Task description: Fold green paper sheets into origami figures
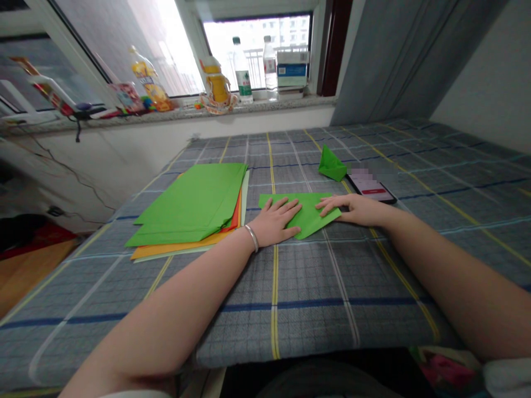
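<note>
A folded sheet of green paper (309,213) lies on the checked cloth in front of me, its lower edge slanting to a point. My left hand (276,221), a silver bangle at its wrist, rests flat on the paper's left part with fingers spread. On the right corner lies my right hand (342,209); its fingers are on top of the paper, and its thumb is hidden, so I cannot tell whether it pinches the edge. Beyond the paper stands a small folded green paper piece (331,164).
A stack of coloured paper (194,202), green on top, lies to the left. A phone (371,187) with its screen lit lies at the right. Bottles (243,72), a yellow cup (217,83) and boxes (292,72) stand on the windowsill. The cloth-covered table (307,326) ends near me.
</note>
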### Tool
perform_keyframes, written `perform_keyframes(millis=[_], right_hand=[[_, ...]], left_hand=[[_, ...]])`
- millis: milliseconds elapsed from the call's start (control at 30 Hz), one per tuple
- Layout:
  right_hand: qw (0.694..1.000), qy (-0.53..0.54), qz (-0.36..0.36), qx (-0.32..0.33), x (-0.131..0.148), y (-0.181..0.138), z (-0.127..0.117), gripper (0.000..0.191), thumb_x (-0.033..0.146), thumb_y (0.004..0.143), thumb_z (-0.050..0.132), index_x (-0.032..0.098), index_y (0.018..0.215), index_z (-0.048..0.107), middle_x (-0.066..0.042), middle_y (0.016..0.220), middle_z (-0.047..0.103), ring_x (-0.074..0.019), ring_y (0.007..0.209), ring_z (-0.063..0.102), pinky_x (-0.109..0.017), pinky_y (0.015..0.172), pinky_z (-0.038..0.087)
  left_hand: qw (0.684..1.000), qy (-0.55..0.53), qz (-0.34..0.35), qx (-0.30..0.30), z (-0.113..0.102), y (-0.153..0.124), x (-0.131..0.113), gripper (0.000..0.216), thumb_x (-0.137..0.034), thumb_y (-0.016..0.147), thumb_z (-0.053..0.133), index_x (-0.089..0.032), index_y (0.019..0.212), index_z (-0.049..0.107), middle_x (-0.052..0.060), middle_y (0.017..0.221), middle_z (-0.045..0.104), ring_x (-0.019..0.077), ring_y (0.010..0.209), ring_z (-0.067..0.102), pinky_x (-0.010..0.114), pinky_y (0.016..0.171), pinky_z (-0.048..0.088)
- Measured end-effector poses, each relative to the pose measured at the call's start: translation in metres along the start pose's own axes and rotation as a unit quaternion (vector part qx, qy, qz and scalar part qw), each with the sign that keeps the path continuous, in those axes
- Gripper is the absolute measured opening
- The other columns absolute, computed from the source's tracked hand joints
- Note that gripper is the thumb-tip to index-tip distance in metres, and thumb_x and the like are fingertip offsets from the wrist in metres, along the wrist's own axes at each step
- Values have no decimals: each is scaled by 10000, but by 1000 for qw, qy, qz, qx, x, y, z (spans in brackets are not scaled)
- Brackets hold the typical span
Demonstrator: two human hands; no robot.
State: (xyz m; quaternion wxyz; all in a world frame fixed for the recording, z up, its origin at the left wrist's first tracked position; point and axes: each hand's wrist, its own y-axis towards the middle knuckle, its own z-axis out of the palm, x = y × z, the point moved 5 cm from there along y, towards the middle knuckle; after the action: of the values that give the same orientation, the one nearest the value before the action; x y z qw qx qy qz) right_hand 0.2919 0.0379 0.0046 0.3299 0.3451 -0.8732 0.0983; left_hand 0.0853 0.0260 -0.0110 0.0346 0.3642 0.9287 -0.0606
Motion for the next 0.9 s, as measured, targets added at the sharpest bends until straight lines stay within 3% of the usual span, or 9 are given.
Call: perform_keyframes(millis=[133,267,567,767,900], right_hand=[[998,52,39,-22,-10,2,-1,277,427,831,612,236,986,737,-41,1232,680,-241,1203,577,-419,1096,367],[993,52,89,-63,-17,2,-5,320,439,819,600,228,1025,726,-51,1135,713,-250,1077,632,-409,1005,439],[979,-45,78,-183,0,17,4,269,458,832,552,206,806,642,-42,825,686,-220,793,610,-348,743,455],[976,-80,101,-175,-4,26,12,253,435,859,536,210,847,650,-39,849,702,-210,779,611,-320,698,437],[969,-148,112,-164,-2,29,16,245,405,881,525,206,928,660,-61,913,717,-225,816,626,-324,706,435]], left_hand=[[999,-24,-4,34,-4,0,3,878,-629,839,518,-216,1536,181,70,1617,121,334,1491,48,632,1157,-8],[998,-45,-2,46,-7,-1,4,929,-640,800,562,-216,1536,186,86,1620,106,347,1491,13,637,1152,-25],[996,-68,-5,56,-5,2,6,997,-623,807,531,-114,1539,84,151,1615,62,303,1497,-11,544,1185,-10],[995,-87,-4,47,-2,5,10,1075,-619,789,536,-61,1526,-12,224,1597,58,314,1495,23,525,1190,30],[996,-80,-17,37,1,7,12,991,-607,844,449,-61,1521,-26,220,1598,59,296,1496,44,510,1194,50]])
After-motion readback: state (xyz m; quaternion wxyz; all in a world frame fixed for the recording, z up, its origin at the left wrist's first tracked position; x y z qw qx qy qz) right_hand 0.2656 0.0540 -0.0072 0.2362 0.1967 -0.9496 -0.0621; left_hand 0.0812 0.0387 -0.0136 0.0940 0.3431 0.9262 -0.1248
